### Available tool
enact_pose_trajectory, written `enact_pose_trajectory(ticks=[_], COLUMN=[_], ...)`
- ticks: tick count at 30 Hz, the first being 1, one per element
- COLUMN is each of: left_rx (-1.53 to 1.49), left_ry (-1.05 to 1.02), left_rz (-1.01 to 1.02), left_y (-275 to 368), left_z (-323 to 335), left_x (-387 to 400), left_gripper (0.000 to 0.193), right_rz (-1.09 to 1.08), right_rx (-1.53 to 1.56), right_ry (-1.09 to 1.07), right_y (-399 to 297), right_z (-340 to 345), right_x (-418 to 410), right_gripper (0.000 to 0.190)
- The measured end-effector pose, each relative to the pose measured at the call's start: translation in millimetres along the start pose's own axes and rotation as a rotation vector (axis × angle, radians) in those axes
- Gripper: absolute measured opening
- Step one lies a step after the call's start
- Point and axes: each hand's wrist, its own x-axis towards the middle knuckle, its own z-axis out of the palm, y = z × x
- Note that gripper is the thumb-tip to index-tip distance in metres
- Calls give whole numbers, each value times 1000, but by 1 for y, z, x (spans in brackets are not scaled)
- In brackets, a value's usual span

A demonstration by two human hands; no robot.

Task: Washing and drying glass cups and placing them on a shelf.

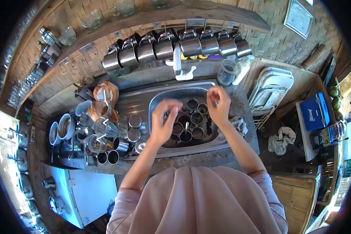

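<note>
My left hand [165,118] hangs over the left side of a stainless steel sink [154,102], fingers apart and nothing visible in it. Over the sink's right edge is my right hand [218,103], its fingers curled; whether something small is between them cannot be told. Below and between the hands, several metal cups [197,118] stand in the basin, some with dark liquid or residue. A spoon [187,126] rests upright in one cup [185,136]. Dark grounds lie on the basin floor. The white faucet [177,60] rises behind the sink.
Metal mugs [163,49] hang from a rack above. Glass jugs [105,127], cups and bowls [66,126] crowd the counter at left. A plastic tub [228,71] and a white pump bottle [243,70] stand behind right. A crumpled plastic bag [239,126] lies right of the sink.
</note>
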Motion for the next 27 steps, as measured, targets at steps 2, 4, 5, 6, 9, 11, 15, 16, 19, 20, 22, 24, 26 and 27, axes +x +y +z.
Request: enact_pose_trajectory(ticks=[2,4,5,6,9,11,15,16,19,20,22,24,26,27], left_rx=[138,-21,-28,-58,-99,-121,-92,-91,-88,-96,-101,-147,-158,-171], left_ry=[-30,47,44,93,169,147,136,145,121,108,96,76,70,62], left_rz=[-54,-294,-308,-379,-490,-528,-553,-561,-530,-533,-541,-562,-576,-585], left_y=[-32,-57,-66,-70,-70,-70,-65,-65,-65,-66,-66,-66,-67,-68], left_z=[-6,-7,-8,-11,-17,-20,-28,-29,-29,-27,-25,-23,-23,-23], left_x=[-39,-80,-96,-111,-139,-145,-141,-141,-136,-135,-134,-135,-137,-137], left_gripper=[15,17,17,17,18,18,18,18,18,18,18,19,20,20], right_rz=[134,284,315,367,341,312,281,243,185,218,309,230,184,189], right_rx=[-89,-184,-197,-227,-342,-412,-669,-676,-683,-742,-825,-840,-860,-860], right_ry=[-141,-329,-381,-446,-597,-694,-879,-780,-637,-602,-619,-661,-816,-817], right_y=[31,63,77,83,97,115,111,107,109,112,119,123,127,132], right_z=[2,8,11,16,27,32,48,54,68,73,81,84,89,90], right_x=[-42,-87,-108,-124,-154,-173,-180,-176,-168,-166,-156,-151,-146,-149], right_gripper=[19,17,16,15,15,19,23,25,33,35,36,34,30,30])
